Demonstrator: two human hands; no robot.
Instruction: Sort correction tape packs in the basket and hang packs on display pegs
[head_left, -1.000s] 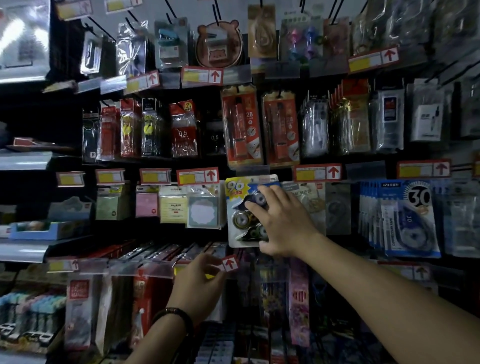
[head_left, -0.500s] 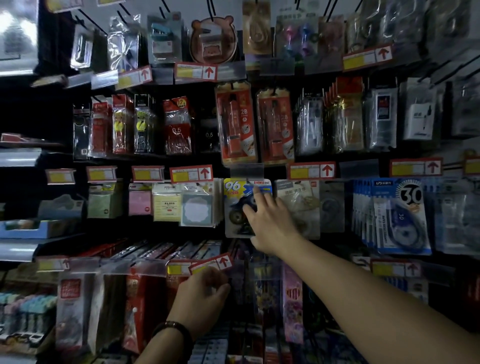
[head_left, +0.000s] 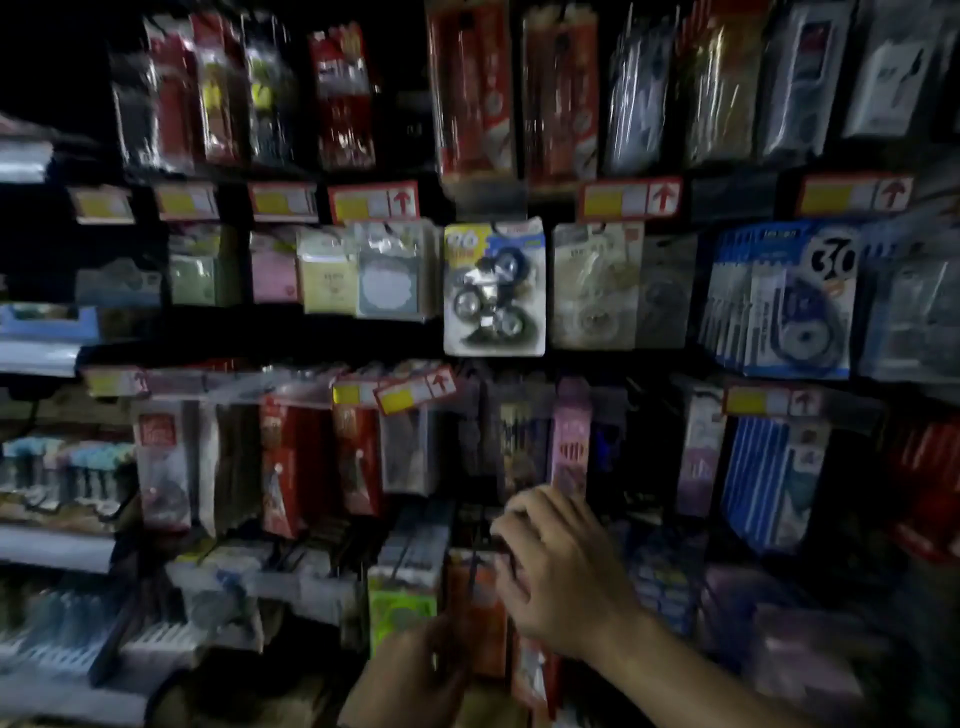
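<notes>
One correction tape pack (head_left: 493, 288) hangs high at centre; well below, the right hand (head_left: 563, 569) curls at an orange pack's (head_left: 478, 618) top, the left hand (head_left: 410, 675) just under it; blur hides both grips. Better to pinch near the hang-hole and lift straight.

left hand (head_left: 410, 670) and right hand (head_left: 563, 571) (blurred) at an orange pack (head_left: 480, 618), below the hung correction tape pack (head_left: 493, 291)

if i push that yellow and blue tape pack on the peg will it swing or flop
Probably swings: the pack hangs from its top only. Likely stiff, since its card lies flat, uncurled. Probably light: card and clear plastic.
</notes>
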